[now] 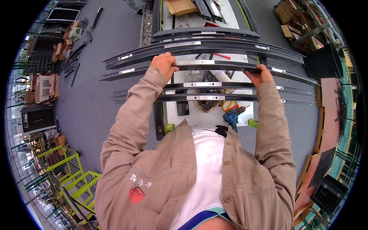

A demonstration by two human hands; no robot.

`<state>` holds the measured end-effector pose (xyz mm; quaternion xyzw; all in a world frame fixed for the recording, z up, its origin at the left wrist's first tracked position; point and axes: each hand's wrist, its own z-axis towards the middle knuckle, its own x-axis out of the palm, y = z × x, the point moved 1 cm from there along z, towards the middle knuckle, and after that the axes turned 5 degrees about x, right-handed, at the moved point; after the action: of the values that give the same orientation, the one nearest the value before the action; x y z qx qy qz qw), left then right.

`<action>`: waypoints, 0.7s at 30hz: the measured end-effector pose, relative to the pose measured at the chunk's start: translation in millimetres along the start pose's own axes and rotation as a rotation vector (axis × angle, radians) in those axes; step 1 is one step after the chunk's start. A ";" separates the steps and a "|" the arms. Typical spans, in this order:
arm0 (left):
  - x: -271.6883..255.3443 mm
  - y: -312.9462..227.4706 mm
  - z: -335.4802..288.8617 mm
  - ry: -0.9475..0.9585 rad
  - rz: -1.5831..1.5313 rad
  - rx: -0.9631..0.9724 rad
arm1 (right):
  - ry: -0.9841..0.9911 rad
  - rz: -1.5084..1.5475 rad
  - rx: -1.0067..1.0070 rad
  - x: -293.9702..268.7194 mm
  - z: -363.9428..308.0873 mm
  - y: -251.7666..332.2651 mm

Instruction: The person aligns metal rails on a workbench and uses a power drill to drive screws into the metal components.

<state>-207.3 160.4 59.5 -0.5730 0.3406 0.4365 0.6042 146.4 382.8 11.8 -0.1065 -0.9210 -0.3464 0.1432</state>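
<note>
Several long dark metal profiles lie side by side across a white workbench [172,115], each with silver plates on it. My left hand [164,64] is closed on one dark metal profile [226,66], left of its middle silver plate. Farther right along the same profile, my right hand [260,76] grips it between thumb and fingers. Two more profiles [172,98] run parallel on the near side. A group of profiles [222,45] rests just beyond my hands. Some of my fingers are hidden behind the bar.
A blue cordless drill [231,116] lies at the bench's near right, by yellow-handled scissors [229,106]. A red pen-like tool [221,56] shows between profiles. An open cardboard box [181,7] sits at the far end. Lime-green frames [69,165] stand left; a black bin [325,63] stands right.
</note>
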 end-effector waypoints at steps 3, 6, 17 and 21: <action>14.7 10.2 13.7 0.072 0.069 -0.064 | -0.075 -0.014 0.030 13.1 21.9 -3.3; 36.1 13.6 18.5 0.111 0.150 -0.115 | -0.058 -0.069 0.052 1.4 46.6 -8.0; 37.8 -5.9 -11.3 -0.185 -0.149 -0.206 | 0.054 -0.601 -0.089 1.6 -55.5 -11.9; 17.4 -42.0 -56.8 0.003 -0.606 -0.388 | 0.310 -1.301 -0.747 -25.2 -94.7 -55.0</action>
<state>-156.9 108.2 53.8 -0.7526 0.0669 0.2933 0.5857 171.7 276.6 37.9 0.4655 -0.5893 -0.6603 -0.0075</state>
